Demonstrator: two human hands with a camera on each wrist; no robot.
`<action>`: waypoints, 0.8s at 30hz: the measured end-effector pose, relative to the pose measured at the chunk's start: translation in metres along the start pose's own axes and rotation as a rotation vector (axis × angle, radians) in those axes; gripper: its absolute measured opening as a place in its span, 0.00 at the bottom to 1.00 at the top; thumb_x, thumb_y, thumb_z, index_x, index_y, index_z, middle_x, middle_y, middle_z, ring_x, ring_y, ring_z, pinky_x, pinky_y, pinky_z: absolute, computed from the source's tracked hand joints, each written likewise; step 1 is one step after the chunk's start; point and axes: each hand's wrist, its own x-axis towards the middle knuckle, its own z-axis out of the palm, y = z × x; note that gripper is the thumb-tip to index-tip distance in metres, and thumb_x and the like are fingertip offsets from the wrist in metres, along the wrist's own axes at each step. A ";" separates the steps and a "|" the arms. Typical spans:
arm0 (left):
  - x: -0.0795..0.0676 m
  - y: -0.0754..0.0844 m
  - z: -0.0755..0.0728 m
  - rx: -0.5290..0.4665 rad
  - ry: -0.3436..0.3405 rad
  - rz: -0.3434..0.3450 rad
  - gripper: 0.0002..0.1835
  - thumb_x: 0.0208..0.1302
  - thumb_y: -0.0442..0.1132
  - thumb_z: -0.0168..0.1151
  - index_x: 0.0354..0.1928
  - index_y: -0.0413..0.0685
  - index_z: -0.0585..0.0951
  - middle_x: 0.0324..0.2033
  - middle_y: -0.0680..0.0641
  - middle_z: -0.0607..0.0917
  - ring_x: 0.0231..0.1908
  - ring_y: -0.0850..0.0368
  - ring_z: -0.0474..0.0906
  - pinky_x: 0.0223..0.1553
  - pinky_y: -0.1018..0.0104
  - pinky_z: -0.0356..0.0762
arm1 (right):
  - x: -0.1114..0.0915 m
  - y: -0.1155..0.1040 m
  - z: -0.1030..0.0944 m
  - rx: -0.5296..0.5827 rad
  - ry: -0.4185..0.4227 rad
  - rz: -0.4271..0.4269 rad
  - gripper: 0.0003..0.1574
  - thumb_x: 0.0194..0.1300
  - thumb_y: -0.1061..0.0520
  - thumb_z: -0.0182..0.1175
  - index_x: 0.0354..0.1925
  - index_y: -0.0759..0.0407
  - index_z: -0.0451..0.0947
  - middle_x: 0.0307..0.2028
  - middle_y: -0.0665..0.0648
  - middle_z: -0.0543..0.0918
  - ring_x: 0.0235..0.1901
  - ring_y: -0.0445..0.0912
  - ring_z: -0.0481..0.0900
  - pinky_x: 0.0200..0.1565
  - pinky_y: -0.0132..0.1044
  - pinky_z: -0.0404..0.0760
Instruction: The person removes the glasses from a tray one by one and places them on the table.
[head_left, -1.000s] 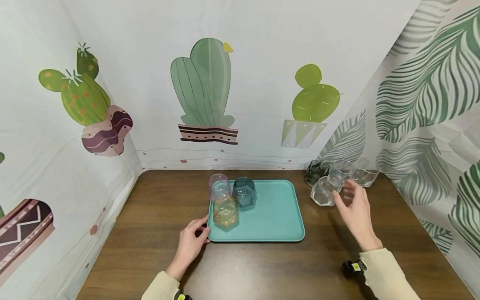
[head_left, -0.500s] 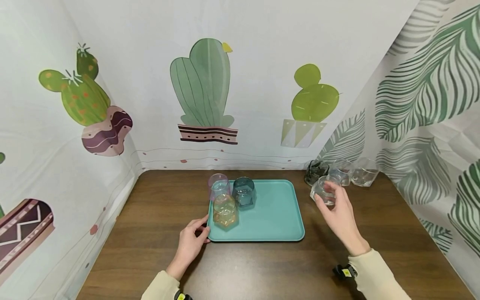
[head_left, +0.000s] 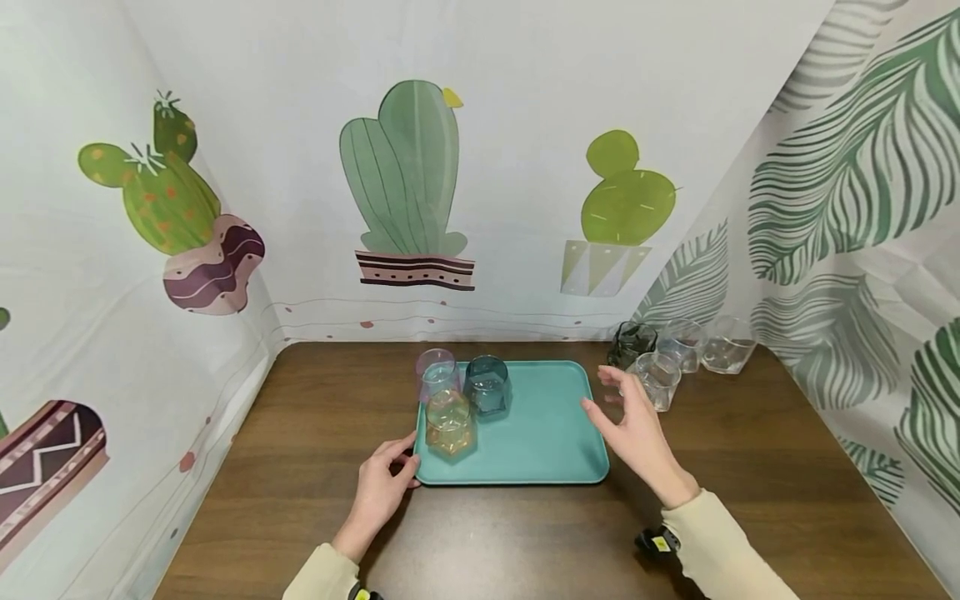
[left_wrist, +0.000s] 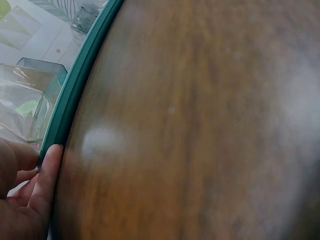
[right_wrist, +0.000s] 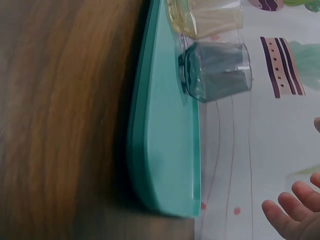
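A turquoise tray (head_left: 540, 433) lies on the table. On its left part stand three tinted glasses: a purple glass (head_left: 437, 372), a dark blue glass (head_left: 487, 388) and an amber glass (head_left: 450, 423). My left hand (head_left: 382, 483) holds the tray at its front left corner, thumb and fingers at the rim (left_wrist: 65, 107). Over the tray's right edge my right hand (head_left: 633, 433) is in the air with fingers spread and nothing in them. In the right wrist view its fingertips (right_wrist: 287, 212) show at the right side.
At the back right corner of the table (head_left: 480, 542) stand a dark grey glass (head_left: 632, 344), a clear glass (head_left: 660, 382) and two further clear glasses, one behind (head_left: 682, 345) and one far right (head_left: 727, 346). A printed cloth wall (head_left: 517, 167) rises behind.
My right hand has moved left, from beside the clear glasses, past the front one, to above the tray's right edge. The left hand stays at the tray, and the glasses keep their places.
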 end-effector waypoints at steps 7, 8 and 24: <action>-0.001 0.000 0.000 -0.001 0.003 -0.004 0.23 0.68 0.25 0.65 0.64 0.36 0.82 0.49 0.38 0.84 0.33 0.61 0.83 0.29 0.70 0.90 | 0.007 -0.011 0.018 0.003 -0.074 0.002 0.38 0.67 0.58 0.72 0.70 0.64 0.68 0.61 0.66 0.76 0.55 0.60 0.80 0.55 0.58 0.86; 0.000 0.001 0.000 0.001 0.003 -0.003 0.23 0.68 0.25 0.65 0.64 0.36 0.82 0.49 0.38 0.84 0.33 0.61 0.83 0.29 0.70 0.90 | 0.009 -0.012 0.021 0.003 -0.083 -0.001 0.38 0.67 0.57 0.72 0.70 0.64 0.68 0.61 0.67 0.76 0.56 0.60 0.79 0.56 0.58 0.86; -0.001 0.002 0.000 0.008 0.007 -0.001 0.23 0.68 0.25 0.66 0.64 0.36 0.82 0.49 0.38 0.84 0.33 0.61 0.83 0.29 0.71 0.90 | 0.032 -0.018 0.067 0.068 -0.219 0.057 0.45 0.67 0.51 0.73 0.73 0.65 0.66 0.65 0.65 0.74 0.64 0.58 0.73 0.59 0.57 0.84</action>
